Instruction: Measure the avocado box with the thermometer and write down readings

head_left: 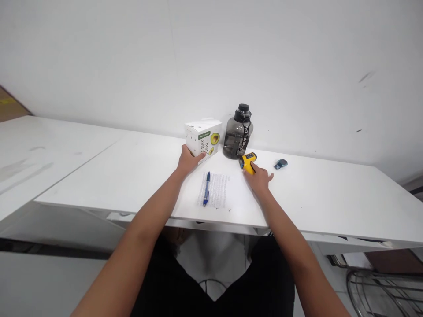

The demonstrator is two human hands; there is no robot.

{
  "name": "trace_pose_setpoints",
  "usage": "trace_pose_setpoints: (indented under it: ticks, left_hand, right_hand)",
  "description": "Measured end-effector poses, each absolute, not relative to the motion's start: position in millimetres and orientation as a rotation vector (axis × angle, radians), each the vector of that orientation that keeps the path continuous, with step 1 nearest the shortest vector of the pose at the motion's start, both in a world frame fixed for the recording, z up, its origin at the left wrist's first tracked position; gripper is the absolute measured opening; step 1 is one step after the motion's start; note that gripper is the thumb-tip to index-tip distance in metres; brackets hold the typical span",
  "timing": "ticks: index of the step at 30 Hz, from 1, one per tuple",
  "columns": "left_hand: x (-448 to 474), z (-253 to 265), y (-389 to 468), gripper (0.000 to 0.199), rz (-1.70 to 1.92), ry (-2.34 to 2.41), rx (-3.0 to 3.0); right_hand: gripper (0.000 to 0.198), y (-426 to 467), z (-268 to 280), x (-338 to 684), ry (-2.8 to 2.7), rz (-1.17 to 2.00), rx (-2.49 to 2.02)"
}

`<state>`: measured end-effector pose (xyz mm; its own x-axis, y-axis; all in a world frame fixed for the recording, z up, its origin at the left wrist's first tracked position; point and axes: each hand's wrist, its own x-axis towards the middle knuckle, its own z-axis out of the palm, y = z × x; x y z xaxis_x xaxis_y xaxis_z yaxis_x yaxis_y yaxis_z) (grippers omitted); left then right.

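My left hand [190,159] grips the lower left of a white meal box [202,138] with avocado pictures, its thumb across the front. The box stands at the back of the desk. My right hand [259,178] is closed around the handle of a yellow and black infrared thermometer [247,163]. Behind the thermometer, a large dark see-through water bottle [236,134] stands upright beside the box. Between my forearms a blue pen [206,189] lies on a sheet with handwriting [218,191]. Right of my right hand lies a small teal object [280,164], its kind unclear.
The white desk [330,193] runs along a pale wall [297,66]. A brown cardboard box [11,105] shows at the far left edge. Below the desk on the right is a metal wire rack [380,290]. My legs are under the desk's front edge.
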<state>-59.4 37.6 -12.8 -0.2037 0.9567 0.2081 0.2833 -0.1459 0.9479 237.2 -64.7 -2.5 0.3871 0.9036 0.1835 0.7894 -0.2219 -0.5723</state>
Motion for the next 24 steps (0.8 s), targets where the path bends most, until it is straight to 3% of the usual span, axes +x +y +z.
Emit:
trace_pose_setpoints:
  ticks: [6,13,17,24]
  left_hand:
    - [-59.4,-14.9,38.6,0.075,1.335,1.558,1.466]
    - [-54.5,-0.4,26.6,0.068,1.163,1.685,1.527]
    - [-52.5,3.0,24.2,0.068,1.113,1.736,1.533]
    - [-50.9,4.8,22.9,0.069,1.088,1.76,1.556]
  right_hand:
    - [0.051,-65.7,-1.3,235.5,-1.499,0.2,-2.091]
    - [0.047,-67.6,-5.4,230.4,-1.602,-0.066,-2.121]
    - [0.044,-74.0,-4.4,219.8,-1.875,-0.136,-1.813]
    - [0.063,-101.7,-5.1,181.7,-2.624,0.166,-1.202]
